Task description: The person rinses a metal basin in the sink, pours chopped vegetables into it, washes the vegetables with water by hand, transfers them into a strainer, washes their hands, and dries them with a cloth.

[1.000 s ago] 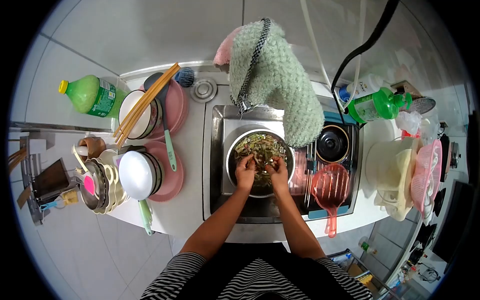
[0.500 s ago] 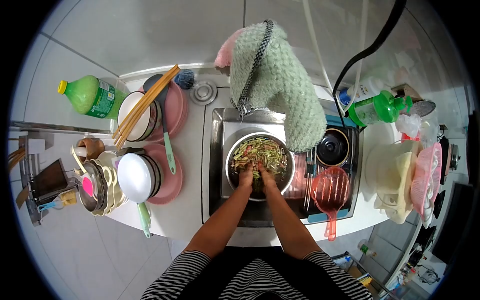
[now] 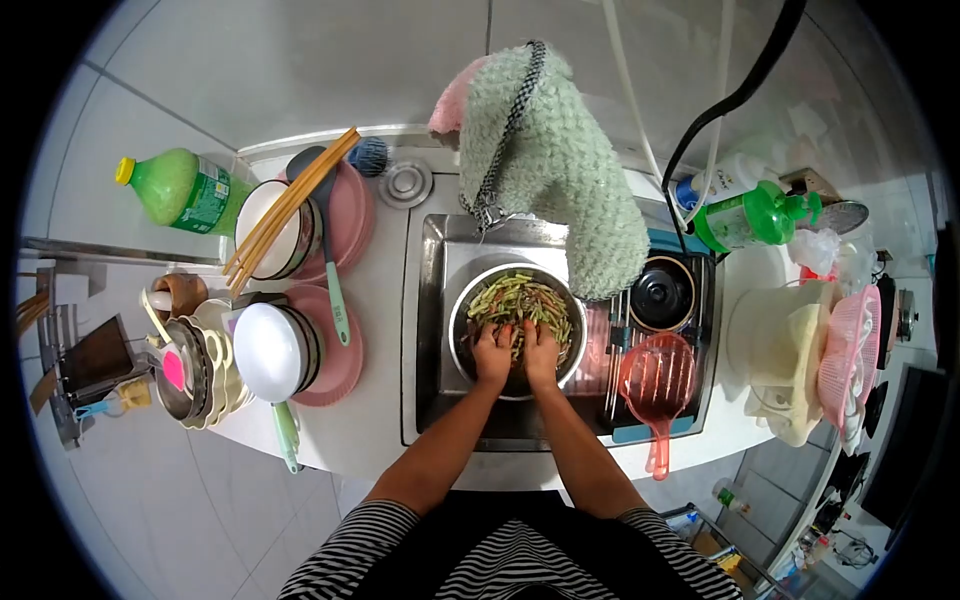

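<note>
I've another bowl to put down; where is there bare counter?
There's a bare counter strip between the pink plates and the sink, widening toward the front edge. It's crowded farther left, around the stacked bowls, and right of the metal bowl, around the red strainer.

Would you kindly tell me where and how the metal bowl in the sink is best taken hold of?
I would suggest gripping the metal bowl by opposite sides of its rim, left hand on the left and right hand on the right, coming from above: it sits upright, its round rim shows on both sides, and no handle is visible.
</note>
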`<action>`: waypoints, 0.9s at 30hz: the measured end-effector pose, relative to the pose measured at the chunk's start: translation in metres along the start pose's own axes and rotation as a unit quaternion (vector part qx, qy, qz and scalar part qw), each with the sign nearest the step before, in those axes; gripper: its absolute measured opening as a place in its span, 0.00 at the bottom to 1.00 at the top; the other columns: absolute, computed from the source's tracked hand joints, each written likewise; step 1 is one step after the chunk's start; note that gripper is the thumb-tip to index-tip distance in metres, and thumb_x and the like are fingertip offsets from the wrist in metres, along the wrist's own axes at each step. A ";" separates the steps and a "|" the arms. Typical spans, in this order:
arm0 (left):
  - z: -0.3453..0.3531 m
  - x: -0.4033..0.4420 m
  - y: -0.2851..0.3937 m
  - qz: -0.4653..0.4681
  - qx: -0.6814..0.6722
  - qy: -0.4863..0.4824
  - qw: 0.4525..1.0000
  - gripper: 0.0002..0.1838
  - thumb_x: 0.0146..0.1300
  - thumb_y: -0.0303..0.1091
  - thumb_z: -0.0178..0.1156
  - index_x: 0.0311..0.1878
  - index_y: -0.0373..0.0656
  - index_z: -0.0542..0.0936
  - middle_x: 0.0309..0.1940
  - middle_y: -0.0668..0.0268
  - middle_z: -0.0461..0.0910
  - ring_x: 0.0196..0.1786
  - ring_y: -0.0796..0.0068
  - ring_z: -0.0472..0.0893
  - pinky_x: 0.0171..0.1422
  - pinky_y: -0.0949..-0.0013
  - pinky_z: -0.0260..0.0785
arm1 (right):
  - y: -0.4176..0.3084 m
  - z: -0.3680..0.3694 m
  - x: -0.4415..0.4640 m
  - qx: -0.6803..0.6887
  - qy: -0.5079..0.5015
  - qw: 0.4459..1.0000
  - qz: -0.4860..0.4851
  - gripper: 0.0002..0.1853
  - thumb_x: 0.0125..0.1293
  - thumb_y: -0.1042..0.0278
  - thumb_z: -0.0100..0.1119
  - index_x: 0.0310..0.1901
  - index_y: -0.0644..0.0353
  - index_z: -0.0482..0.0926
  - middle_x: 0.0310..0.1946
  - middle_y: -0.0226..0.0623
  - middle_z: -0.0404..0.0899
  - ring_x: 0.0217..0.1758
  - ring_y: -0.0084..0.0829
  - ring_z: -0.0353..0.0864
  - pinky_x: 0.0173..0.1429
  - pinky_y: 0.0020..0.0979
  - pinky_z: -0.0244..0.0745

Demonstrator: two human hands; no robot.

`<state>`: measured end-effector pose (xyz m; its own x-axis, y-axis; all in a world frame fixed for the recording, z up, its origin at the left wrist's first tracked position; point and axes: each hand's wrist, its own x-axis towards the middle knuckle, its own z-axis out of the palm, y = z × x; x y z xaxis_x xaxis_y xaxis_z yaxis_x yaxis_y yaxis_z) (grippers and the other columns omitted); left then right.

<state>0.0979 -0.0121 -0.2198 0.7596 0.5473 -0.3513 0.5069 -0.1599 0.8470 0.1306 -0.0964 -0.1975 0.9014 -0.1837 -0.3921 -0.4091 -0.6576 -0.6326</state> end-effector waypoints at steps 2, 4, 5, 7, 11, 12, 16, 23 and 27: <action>-0.003 -0.006 -0.007 0.020 0.022 -0.003 1.000 0.19 0.57 0.39 0.60 0.47 0.37 0.74 0.34 0.48 0.79 0.39 0.51 0.79 0.42 0.59 0.71 | 0.000 -0.006 -0.009 0.091 0.004 0.993 -0.075 0.17 0.62 0.61 0.53 0.45 0.67 0.71 0.31 0.61 0.76 0.39 0.58 0.75 0.42 0.49 0.68; -0.015 -0.013 0.001 0.062 0.023 -0.047 0.997 0.21 0.54 0.34 0.61 0.51 0.41 0.73 0.41 0.47 0.77 0.46 0.50 0.76 0.49 0.60 0.69 | 0.001 -0.016 -0.012 0.054 -0.016 0.992 -0.113 0.20 0.59 0.67 0.57 0.51 0.65 0.67 0.38 0.59 0.74 0.43 0.57 0.74 0.46 0.46 0.69; -0.022 -0.016 0.008 0.062 0.023 -0.047 0.997 0.21 0.54 0.34 0.61 0.51 0.41 0.73 0.41 0.47 0.77 0.46 0.50 0.76 0.49 0.60 0.69 | -0.008 -0.028 -0.019 0.053 -0.028 0.987 -0.149 0.23 0.58 0.67 0.58 0.53 0.64 0.66 0.43 0.57 0.71 0.47 0.55 0.72 0.49 0.44 0.69; -0.038 -0.022 0.032 0.133 0.095 -0.075 0.984 0.25 0.53 0.32 0.61 0.56 0.45 0.70 0.53 0.47 0.68 0.56 0.48 0.68 0.59 0.58 0.62 | -0.015 -0.046 -0.023 0.056 -0.067 0.980 -0.179 0.30 0.55 0.67 0.61 0.59 0.61 0.62 0.53 0.54 0.64 0.56 0.53 0.65 0.58 0.40 0.65; -0.048 -0.022 0.045 0.156 0.188 0.009 0.970 0.33 0.54 0.39 0.62 0.63 0.48 0.64 0.66 0.50 0.52 0.65 0.45 0.55 0.66 0.53 0.51 | 0.038 -0.032 0.004 0.100 0.005 0.995 -0.026 0.38 0.57 0.59 0.62 0.64 0.60 0.54 0.61 0.51 0.60 0.63 0.45 0.61 0.62 0.36 0.60; -0.044 -0.016 0.036 0.155 0.188 0.009 0.970 0.33 0.54 0.39 0.62 0.63 0.48 0.64 0.66 0.50 0.52 0.65 0.45 0.55 0.66 0.53 0.51 | 0.032 -0.030 0.007 0.100 0.005 0.995 -0.026 0.38 0.57 0.59 0.62 0.64 0.60 0.54 0.61 0.51 0.60 0.63 0.45 0.61 0.62 0.36 0.60; -0.004 0.019 -0.008 -0.138 -0.021 -0.080 0.987 0.44 0.52 0.58 0.60 0.67 0.47 0.56 0.62 0.46 0.57 0.65 0.46 0.56 0.66 0.55 0.53 | 0.034 0.011 0.032 0.256 -0.094 0.946 0.174 0.50 0.53 0.46 0.64 0.69 0.60 0.45 0.60 0.47 0.63 0.61 0.38 0.64 0.61 0.34 0.61; 0.016 0.014 0.003 -0.072 0.069 -0.053 0.994 0.28 0.54 0.46 0.60 0.56 0.45 0.69 0.53 0.49 0.69 0.50 0.46 0.72 0.53 0.55 0.66 | 0.037 0.036 0.028 0.218 -0.017 0.975 0.030 0.22 0.58 0.62 0.58 0.51 0.66 0.72 0.39 0.55 0.78 0.45 0.50 0.77 0.49 0.36 0.70; 0.005 0.005 0.005 0.044 0.061 -0.038 0.996 0.22 0.53 0.28 0.57 0.53 0.45 0.69 0.53 0.47 0.68 0.51 0.43 0.70 0.53 0.54 0.66 | 0.007 0.004 0.010 0.122 -0.015 0.991 -0.057 0.19 0.56 0.67 0.58 0.49 0.65 0.72 0.39 0.61 0.75 0.45 0.58 0.74 0.48 0.41 0.71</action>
<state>0.1063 -0.0147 -0.2189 0.8301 0.4634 -0.3102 0.4784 -0.3061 0.8231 0.1363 -0.0994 -0.2086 0.9403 -0.0948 -0.3269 -0.3312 -0.4753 -0.8151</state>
